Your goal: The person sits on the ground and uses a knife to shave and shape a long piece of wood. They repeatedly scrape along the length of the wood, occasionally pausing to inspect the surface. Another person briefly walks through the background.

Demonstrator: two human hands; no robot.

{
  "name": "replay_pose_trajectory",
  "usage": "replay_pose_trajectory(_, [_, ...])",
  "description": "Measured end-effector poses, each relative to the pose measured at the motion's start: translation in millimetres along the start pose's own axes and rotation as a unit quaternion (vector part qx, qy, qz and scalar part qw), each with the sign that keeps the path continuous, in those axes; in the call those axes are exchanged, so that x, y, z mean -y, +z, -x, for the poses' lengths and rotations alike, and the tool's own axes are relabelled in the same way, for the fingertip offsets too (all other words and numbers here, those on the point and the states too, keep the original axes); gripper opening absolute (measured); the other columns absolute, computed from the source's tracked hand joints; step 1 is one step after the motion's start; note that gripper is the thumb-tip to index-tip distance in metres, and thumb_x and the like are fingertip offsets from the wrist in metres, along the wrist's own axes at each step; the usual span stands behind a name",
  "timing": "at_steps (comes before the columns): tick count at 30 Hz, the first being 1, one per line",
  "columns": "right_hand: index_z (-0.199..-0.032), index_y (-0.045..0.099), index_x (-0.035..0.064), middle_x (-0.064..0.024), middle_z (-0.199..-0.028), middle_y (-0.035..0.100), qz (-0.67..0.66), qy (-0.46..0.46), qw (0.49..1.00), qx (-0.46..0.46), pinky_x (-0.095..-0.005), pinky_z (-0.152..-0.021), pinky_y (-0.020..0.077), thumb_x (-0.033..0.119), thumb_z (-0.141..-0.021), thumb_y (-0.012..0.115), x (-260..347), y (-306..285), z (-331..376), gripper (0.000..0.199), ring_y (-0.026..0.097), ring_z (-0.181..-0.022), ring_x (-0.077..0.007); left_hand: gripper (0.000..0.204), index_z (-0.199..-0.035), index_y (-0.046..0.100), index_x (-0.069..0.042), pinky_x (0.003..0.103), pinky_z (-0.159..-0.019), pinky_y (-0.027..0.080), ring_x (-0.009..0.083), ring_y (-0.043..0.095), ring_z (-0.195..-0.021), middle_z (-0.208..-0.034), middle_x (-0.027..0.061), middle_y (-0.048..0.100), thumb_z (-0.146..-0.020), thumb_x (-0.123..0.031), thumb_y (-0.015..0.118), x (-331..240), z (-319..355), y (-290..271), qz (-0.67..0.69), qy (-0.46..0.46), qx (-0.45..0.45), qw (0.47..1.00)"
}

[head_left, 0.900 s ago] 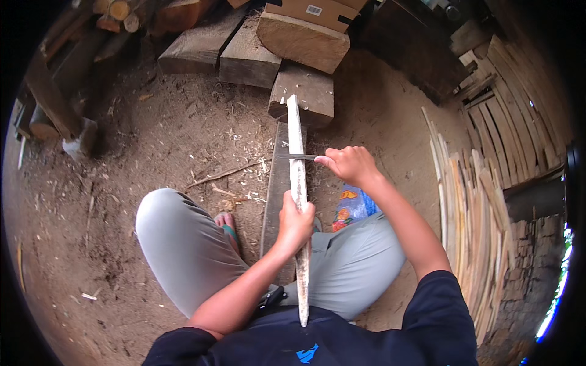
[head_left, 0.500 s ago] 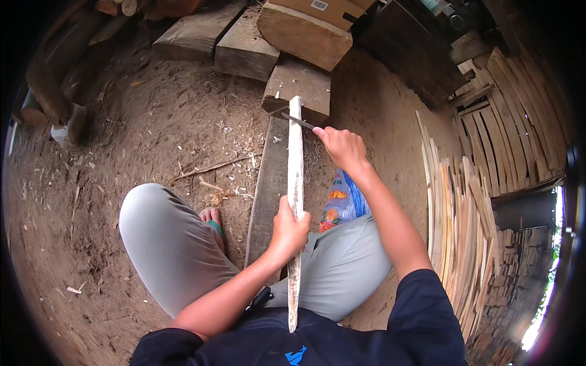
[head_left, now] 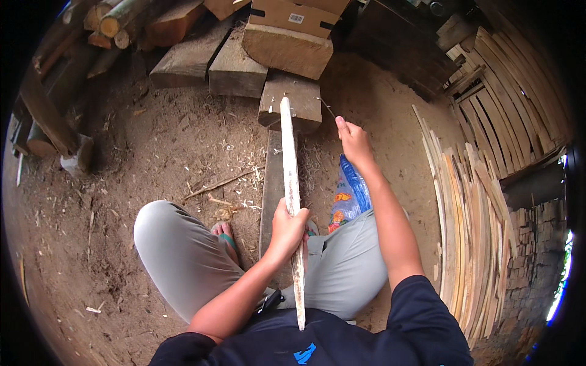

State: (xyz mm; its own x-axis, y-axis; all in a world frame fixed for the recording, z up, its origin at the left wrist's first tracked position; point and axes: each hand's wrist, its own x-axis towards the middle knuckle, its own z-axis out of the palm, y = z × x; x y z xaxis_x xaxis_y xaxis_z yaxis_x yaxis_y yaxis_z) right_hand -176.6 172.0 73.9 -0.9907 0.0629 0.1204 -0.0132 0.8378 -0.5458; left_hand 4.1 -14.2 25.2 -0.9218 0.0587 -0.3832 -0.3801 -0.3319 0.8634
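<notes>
A long pale strip of wood [head_left: 290,165] runs from my chest out toward a wooden block [head_left: 305,105]. My left hand [head_left: 287,233] is wrapped round the strip at about its middle. Its far end, whittled whiter than the near part, lies over the block. To the right of that end, my right hand [head_left: 355,143] grips a knife [head_left: 328,107] with a thin dark blade. The blade is apart from the wood and points up and left; the fingers hide its handle.
Under the strip runs a dark plank [head_left: 273,177]. Thick timbers [head_left: 238,70] and a cardboard box [head_left: 293,25] stand ahead, logs [head_left: 113,24] at far left. Wood strips [head_left: 467,238] are stacked on my right. A blue patterned bag [head_left: 351,195] lies by my right leg. Shavings litter the dirt floor.
My right hand has moved the knife off the strip, to the right and slightly away from me. My left hand keeps its hold. The whole view has shifted a little.
</notes>
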Motion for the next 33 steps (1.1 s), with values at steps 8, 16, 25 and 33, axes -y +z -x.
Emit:
replay_pose_trajectory(8, [-0.07,0.058,0.0067,-0.0175,-0.071,0.063,-0.04,0.033,0.997,-0.051,-0.0461,-0.073,0.0458,0.064,-0.096,0.024,-37,-22,-2,0.071,0.063,-0.079,-0.0384,0.018,-0.097,0.044,-0.004,0.027,-0.036,0.04,0.0122,0.048,-0.043,-0.071,0.0041,0.047,-0.084,-0.011,0.055,-35,-20,-9,-0.023,0.048,-0.015,0.998])
replay_pose_trajectory(16, [-0.071,0.062,0.0081,-0.0178,-0.075,0.066,-0.035,0.052,0.996,-0.065,-0.0483,-0.074,0.0464,0.062,-0.096,0.025,-33,-22,21,0.07,0.064,-0.081,-0.0386,0.023,-0.1,0.044,-0.005,0.028,-0.039,0.041,0.0123,0.049,-0.045,-0.074,0.0041,0.048,-0.086,-0.014,0.059,-52,-25,-6,-0.082,0.137,-0.032,0.987])
replay_pose_trajectory(25, [-0.067,0.057,0.0063,-0.0117,-0.059,0.056,-0.115,0.046,0.98,-0.154,-0.0413,-0.062,0.0444,0.061,-0.096,0.032,-23,-23,29,0.067,0.059,-0.062,-0.0275,0.033,-0.109,0.048,0.001,0.028,-0.044,0.047,0.0131,0.053,-0.052,-0.076,0.006,0.053,-0.093,-0.025,0.06,-115,-14,4,-0.193,0.183,-0.016,0.964])
replay_pose_trajectory(33, [-0.068,0.056,0.0059,0.0007,-0.058,0.051,-0.373,0.067,0.922,-0.082,-0.0324,-0.048,0.0406,0.046,-0.088,0.063,-8,-3,10,0.045,0.05,-0.051,-0.0126,0.026,-0.101,0.045,0.001,0.03,-0.042,0.049,0.015,0.056,-0.052,-0.074,0.0085,0.053,-0.093,-0.021,0.058,-95,-17,-1,-0.22,0.189,-0.048,0.956])
